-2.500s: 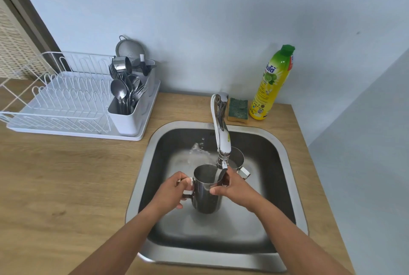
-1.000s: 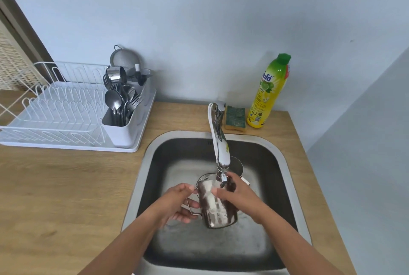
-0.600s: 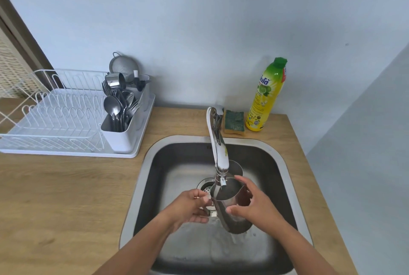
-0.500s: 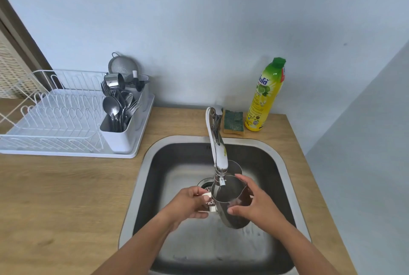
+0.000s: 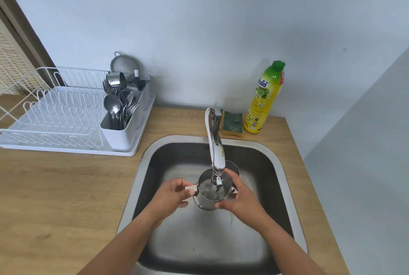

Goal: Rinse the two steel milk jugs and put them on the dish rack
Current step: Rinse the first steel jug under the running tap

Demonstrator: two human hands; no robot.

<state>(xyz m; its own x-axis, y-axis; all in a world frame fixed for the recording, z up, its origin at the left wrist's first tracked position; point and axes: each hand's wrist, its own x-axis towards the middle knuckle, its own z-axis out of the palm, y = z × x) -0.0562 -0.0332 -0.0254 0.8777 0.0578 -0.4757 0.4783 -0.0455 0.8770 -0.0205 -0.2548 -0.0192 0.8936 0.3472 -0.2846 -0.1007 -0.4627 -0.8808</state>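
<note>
**Jug held under the tap, mid-sink**

Head view: the steel milk jug [image 5: 209, 195] sits upright under the faucet [image 5: 215, 146], above the sink [image 5: 285, 186] basin, well clear of its rims. Water glints inside it. The left hand [image 5: 171, 196] pinches its handle; the right hand [image 5: 240, 197] wraps the body. A second jug [image 5: 233, 167] peeks out just behind. The one dish rack [image 5: 55, 117] stands left on the counter, its slots bare.

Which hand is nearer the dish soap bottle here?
Right. The right hand cups the jug over the sink, on the side of the dish soap bottle. The left hand holds the jug's handle on the far side.
</note>
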